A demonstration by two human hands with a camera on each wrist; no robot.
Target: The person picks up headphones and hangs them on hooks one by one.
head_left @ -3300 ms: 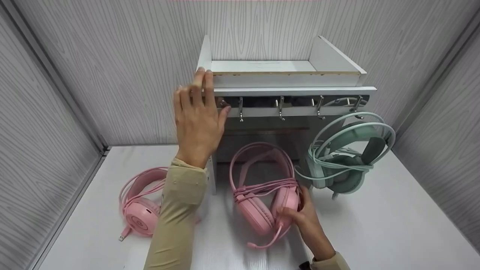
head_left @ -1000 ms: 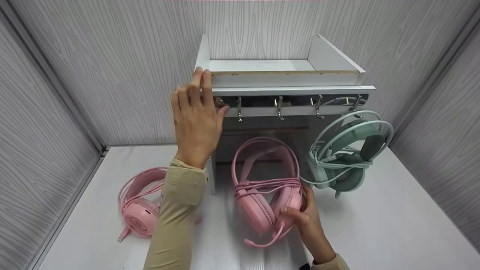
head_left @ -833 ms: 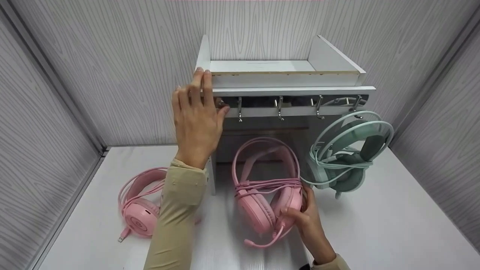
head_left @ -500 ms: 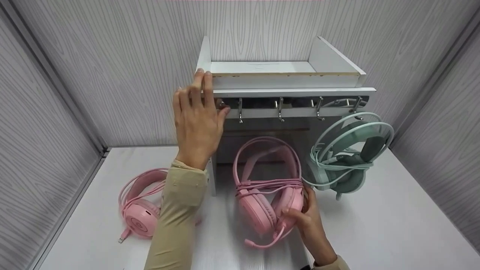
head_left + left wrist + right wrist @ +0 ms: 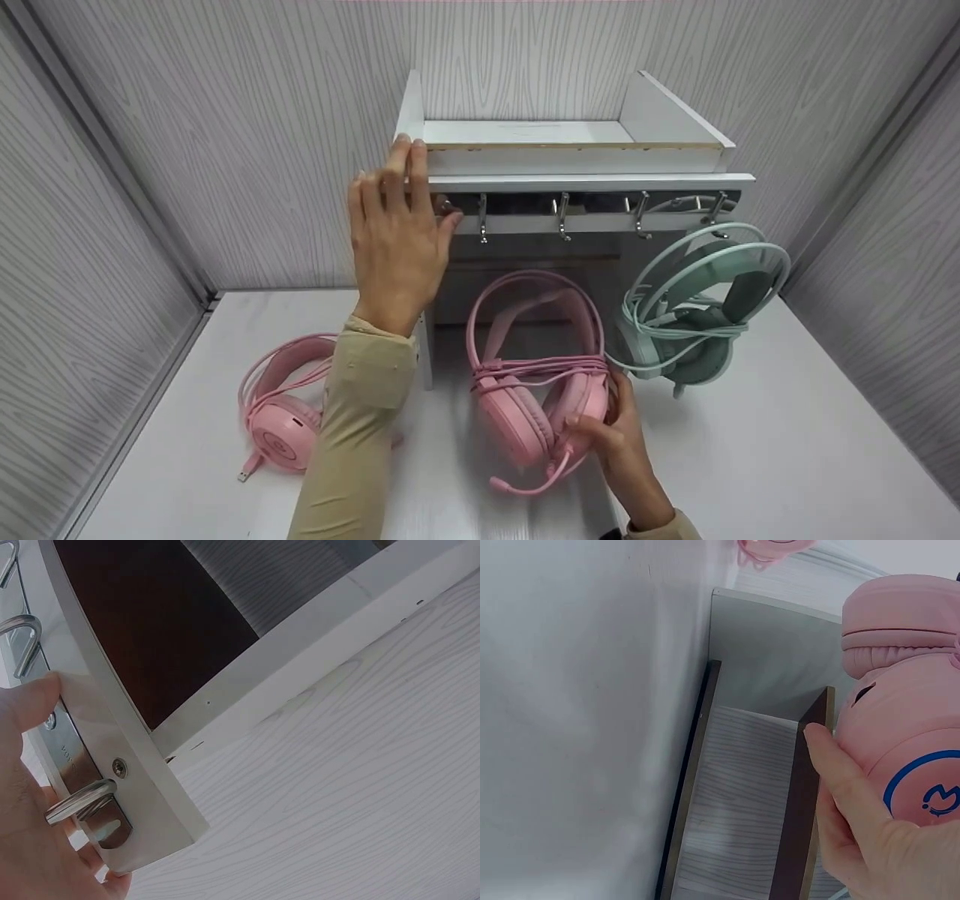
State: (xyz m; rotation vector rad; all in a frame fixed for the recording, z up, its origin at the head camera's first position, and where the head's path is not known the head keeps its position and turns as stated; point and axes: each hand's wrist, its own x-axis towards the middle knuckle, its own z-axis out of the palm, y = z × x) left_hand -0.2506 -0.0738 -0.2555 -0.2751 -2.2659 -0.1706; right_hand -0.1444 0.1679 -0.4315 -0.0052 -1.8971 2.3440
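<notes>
My left hand [image 5: 397,247] holds the left end of the white hook rack [image 5: 525,223]. Its fingers reach over the top edge, and the thumb [image 5: 37,701] presses the front between metal hooks. My right hand [image 5: 626,450] grips an ear cup of a pink headset [image 5: 514,427] from the right, thumb in front. The headband stands upright below the hooks, the cable is wound across it, and the microphone boom points left. In the right wrist view, a blue logo marks the held ear cup [image 5: 907,742]. A mint-green headset [image 5: 694,315] hangs from the rightmost hook [image 5: 718,214].
A second pink headset [image 5: 281,435] lies on the white table [image 5: 187,420], partly hidden by my left sleeve [image 5: 352,442]. Its USB plug [image 5: 250,466] sticks out. Above the hooks is a tray-like shelf [image 5: 532,133] with raised sides. Patterned panels [image 5: 225,135] enclose the back and sides.
Over the last three seconds the held pink headset has risen slightly and shifted a little right with my right hand. In the last second hardly anything moves, and my left hand stays in place.
</notes>
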